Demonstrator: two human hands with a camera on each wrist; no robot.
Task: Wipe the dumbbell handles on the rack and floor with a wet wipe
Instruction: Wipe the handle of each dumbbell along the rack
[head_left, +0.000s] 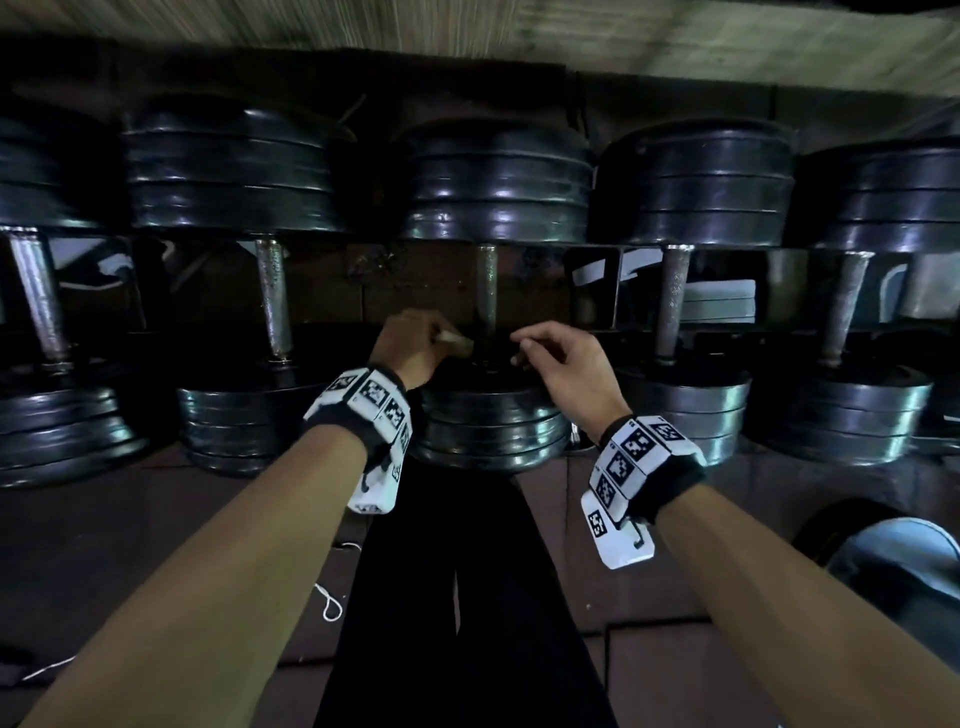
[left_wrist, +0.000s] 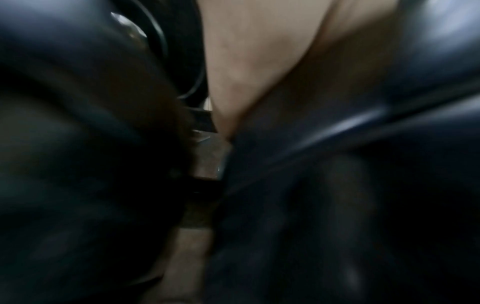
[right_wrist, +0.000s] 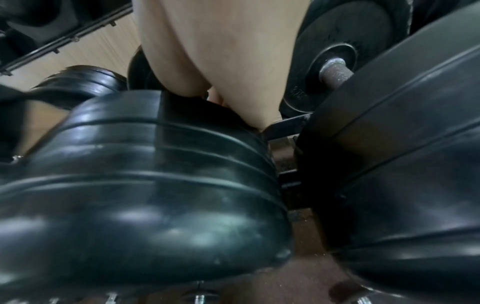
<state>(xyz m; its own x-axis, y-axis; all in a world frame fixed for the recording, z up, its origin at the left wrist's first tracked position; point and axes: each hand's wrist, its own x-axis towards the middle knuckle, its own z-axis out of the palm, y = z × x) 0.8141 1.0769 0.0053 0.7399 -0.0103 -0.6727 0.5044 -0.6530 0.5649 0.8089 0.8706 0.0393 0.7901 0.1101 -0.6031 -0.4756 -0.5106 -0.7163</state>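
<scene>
handle (head_left: 487, 296): i see the middle dumbbell's bar, dull grey and speckled, running away from me between its black plate stacks; its near end sits between my two hands.
wipe (head_left: 453, 338): a small pale wad sticking out of my left hand (head_left: 410, 347), just left of the handle; i can't tell if it touches the bar.
left hand: fingers curled round the wipe.
right hand (head_left: 563, 364): just right of the handle, fingers loosely bent, holding nothing.
hidden: left wrist view is dark and blurred, only skin and black plates; right wrist view shows palm (right_wrist: 221, 51), fingertips hidden behind a plate.
rack (head_left: 613, 283): dark frame, five dumbbells side by side.
floor (head_left: 156, 545): dark reddish tiles.
wall (head_left: 727, 36): pale wood grain behind.
</scene>
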